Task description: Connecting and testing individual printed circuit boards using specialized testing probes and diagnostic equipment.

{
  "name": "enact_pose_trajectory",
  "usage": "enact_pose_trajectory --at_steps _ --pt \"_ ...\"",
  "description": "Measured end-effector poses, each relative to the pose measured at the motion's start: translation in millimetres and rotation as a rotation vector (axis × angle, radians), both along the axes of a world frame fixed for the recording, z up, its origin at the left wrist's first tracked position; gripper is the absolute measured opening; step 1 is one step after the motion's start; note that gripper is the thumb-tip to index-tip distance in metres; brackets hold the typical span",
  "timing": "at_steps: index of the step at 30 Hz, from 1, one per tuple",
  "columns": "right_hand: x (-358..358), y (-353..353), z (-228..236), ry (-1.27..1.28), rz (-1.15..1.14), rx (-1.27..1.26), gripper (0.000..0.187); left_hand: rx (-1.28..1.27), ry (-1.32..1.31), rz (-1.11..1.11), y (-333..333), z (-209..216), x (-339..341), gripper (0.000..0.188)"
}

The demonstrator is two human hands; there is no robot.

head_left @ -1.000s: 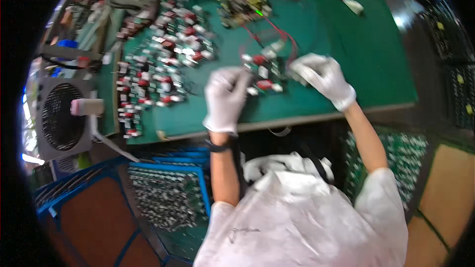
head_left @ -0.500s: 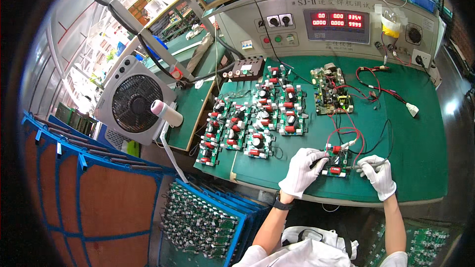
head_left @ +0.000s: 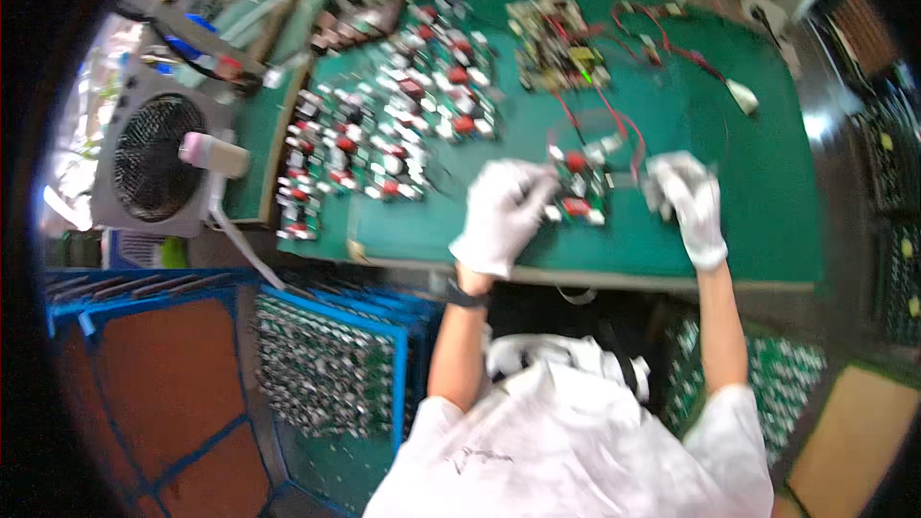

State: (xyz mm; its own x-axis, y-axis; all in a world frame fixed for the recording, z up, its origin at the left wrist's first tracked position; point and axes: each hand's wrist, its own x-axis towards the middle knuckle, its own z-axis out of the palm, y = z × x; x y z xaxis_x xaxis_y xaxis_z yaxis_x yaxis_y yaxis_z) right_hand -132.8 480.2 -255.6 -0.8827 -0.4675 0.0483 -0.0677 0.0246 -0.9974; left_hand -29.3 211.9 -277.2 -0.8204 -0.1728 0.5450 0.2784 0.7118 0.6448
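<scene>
A small green circuit board (head_left: 591,188) with red components lies near the table's front edge, blurred. My left hand (head_left: 501,219), in a white glove, is closed at its left side; whatever the fingers pinch is blurred. Right of the board, apart from it, my gloved right hand (head_left: 693,209) is closed around what looks like a grey test probe, smeared by motion. Red leads (head_left: 622,120) run from the board area up to a larger yellowish circuit board (head_left: 556,43) behind it.
Several similar boards (head_left: 393,125) stand in rows on the green table (head_left: 720,144) at left. A red and black cable with a white plug (head_left: 741,96) lies at back right. A fan (head_left: 160,155) stands far left; blue-framed racks of boards (head_left: 326,364) stand below the table edge.
The view has tilted down and turned, so the table sits higher and further left in it. My right hand has drawn away from the board; my left hand has shifted slightly away too.
</scene>
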Motion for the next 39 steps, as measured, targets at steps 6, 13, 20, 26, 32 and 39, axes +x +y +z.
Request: enact_pose_trajectory --at_steps 6,13,20,26,32,39 --pt "-21.7 -47.5 46.8 0.208 0.008 -0.053 0.024 -0.022 -0.100 0.054 -9.9 -2.9 -2.1 0.013" --pt "-36.0 -77.5 43.2 0.748 0.212 0.372 0.031 -0.079 -0.022 0.058 7.7 -8.7 -3.7 0.018" --pt "-48.8 -89.8 36.5 0.911 0.266 0.589 0.035 -0.065 -0.050 0.060 3.5 -5.7 -8.8 0.017" --pt "-53.0 -96.2 51.9 1.100 0.323 0.599 0.036 -0.028 -0.039 0.079 -4.2 14.6 -6.6 0.011" --pt "-42.4 -74.8 26.8 0.983 0.248 0.599 0.034 0.036 -0.095 0.016 17.1 -1.8 -5.7 0.009" --pt "-29.2 -84.1 51.2 0.899 0.275 0.509 0.024 0.002 -0.060 0.018 9.4 0.6 5.9 0.013"
